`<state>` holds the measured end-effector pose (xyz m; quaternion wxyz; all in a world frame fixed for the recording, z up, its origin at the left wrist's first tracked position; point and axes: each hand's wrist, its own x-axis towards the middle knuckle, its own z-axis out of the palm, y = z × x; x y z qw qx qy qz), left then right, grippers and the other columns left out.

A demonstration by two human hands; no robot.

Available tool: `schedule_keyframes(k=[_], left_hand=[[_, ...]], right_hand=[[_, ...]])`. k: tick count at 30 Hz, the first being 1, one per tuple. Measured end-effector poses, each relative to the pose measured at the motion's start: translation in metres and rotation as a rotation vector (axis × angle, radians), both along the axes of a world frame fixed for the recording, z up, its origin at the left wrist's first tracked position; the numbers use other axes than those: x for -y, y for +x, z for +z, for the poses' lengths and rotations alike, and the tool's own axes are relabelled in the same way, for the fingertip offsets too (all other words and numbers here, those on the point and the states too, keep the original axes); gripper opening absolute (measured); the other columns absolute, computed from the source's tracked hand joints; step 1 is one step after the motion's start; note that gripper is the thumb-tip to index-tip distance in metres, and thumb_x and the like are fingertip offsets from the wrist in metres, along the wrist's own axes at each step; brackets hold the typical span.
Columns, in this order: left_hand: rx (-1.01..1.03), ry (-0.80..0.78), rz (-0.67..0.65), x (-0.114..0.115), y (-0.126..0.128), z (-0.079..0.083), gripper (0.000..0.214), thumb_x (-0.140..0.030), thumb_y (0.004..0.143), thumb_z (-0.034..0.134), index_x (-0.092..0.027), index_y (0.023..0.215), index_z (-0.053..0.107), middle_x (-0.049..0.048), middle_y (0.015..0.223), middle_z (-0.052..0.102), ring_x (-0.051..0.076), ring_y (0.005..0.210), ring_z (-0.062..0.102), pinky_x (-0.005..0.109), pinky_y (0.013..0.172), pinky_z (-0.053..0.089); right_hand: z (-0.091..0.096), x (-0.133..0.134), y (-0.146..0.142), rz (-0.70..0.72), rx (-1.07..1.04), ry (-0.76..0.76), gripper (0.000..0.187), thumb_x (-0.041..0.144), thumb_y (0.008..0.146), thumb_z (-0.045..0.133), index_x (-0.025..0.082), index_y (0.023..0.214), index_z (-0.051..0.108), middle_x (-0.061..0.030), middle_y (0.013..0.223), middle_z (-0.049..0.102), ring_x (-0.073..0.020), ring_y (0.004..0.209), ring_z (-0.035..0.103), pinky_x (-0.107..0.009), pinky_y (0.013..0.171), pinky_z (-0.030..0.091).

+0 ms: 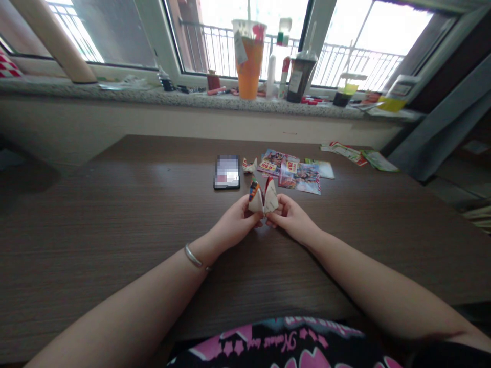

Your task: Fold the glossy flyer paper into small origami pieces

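Between both hands, a folded paper fortune teller [271,198] of white printed paper stands with its coloured points upward and a gap down its middle. My left hand [242,214] is closed on its left side, thumb at the lower front edge. On the other side, my right hand [291,215] pinches the right half, its thumb near the base. The fingers behind the paper are partly hidden. Just beyond the hands lies a smartphone [227,173] with its screen lit and blurred out. Beside the phone sits a smaller folded paper piece [249,165].
Printed flyers [299,175] lie right of the phone on the brown table [153,225]. More paper strips [349,152] are at the far right edge. Along the windowsill [126,94] stand an orange drink cup [250,61], a dark drink cup [300,76], bottles and small items.
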<state>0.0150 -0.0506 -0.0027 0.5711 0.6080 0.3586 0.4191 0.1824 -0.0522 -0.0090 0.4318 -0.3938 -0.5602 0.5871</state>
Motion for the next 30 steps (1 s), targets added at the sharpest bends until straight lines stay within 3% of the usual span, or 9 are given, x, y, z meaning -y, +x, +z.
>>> schedule_keyframes(k=[6, 13, 19, 26, 30], left_hand=[[-0.049, -0.01, -0.022, 0.0025, -0.0024, 0.0017, 0.026, -0.021, 0.079, 0.067, -0.015, 0.101, 0.054, -0.0011, 0.078, 0.061, 0.008, 0.059, 0.055, 0.021, 0.056, 0.049], [-0.057, 0.044, 0.019, 0.0014, -0.0057, -0.0018, 0.038, -0.054, 0.089, 0.052, -0.016, 0.094, 0.056, 0.0013, 0.079, 0.06, 0.012, 0.067, 0.058, 0.025, 0.061, 0.05], [0.062, 0.078, 0.071, -0.0004, -0.0052, 0.0045, 0.032, -0.047, 0.084, 0.063, -0.017, 0.089, 0.052, -0.0015, 0.075, 0.06, 0.011, 0.066, 0.057, 0.024, 0.064, 0.05], [-0.163, 0.252, 0.116, 0.0065, -0.0094, 0.0065, 0.015, -0.032, 0.088, 0.059, -0.017, 0.087, 0.057, 0.0, 0.077, 0.061, 0.012, 0.069, 0.058, 0.024, 0.064, 0.047], [-0.1, 0.239, 0.137, 0.007, -0.0085, 0.0039, 0.02, -0.034, 0.088, 0.059, -0.018, 0.099, 0.055, 0.0025, 0.086, 0.063, 0.015, 0.074, 0.061, 0.027, 0.068, 0.05]], right_hand=[[0.0018, -0.0002, 0.0031, -0.041, 0.004, 0.051, 0.04, 0.054, 0.071, 0.073, 0.021, 0.077, 0.051, 0.0022, 0.072, 0.063, -0.011, 0.061, 0.057, -0.022, 0.051, 0.043], [0.0053, 0.0, 0.0032, -0.003, 0.03, 0.122, 0.043, 0.053, 0.069, 0.075, 0.021, 0.07, 0.046, 0.0057, 0.063, 0.059, -0.0092, 0.055, 0.053, -0.023, 0.054, 0.043], [-0.0027, 0.0, 0.0036, -0.055, 0.025, 0.174, 0.036, 0.049, 0.071, 0.075, 0.021, 0.079, 0.053, 0.0029, 0.074, 0.064, -0.0114, 0.064, 0.059, -0.025, 0.06, 0.048], [0.0023, 0.0032, 0.0029, -0.162, 0.07, 0.191, 0.033, 0.049, 0.072, 0.073, 0.021, 0.085, 0.061, 0.0014, 0.072, 0.065, -0.0118, 0.06, 0.057, -0.027, 0.06, 0.049], [0.0018, 0.0049, 0.0052, -0.184, 0.162, 0.226, 0.029, 0.047, 0.076, 0.071, 0.02, 0.084, 0.064, 0.0003, 0.074, 0.066, -0.0119, 0.06, 0.056, -0.028, 0.061, 0.047]])
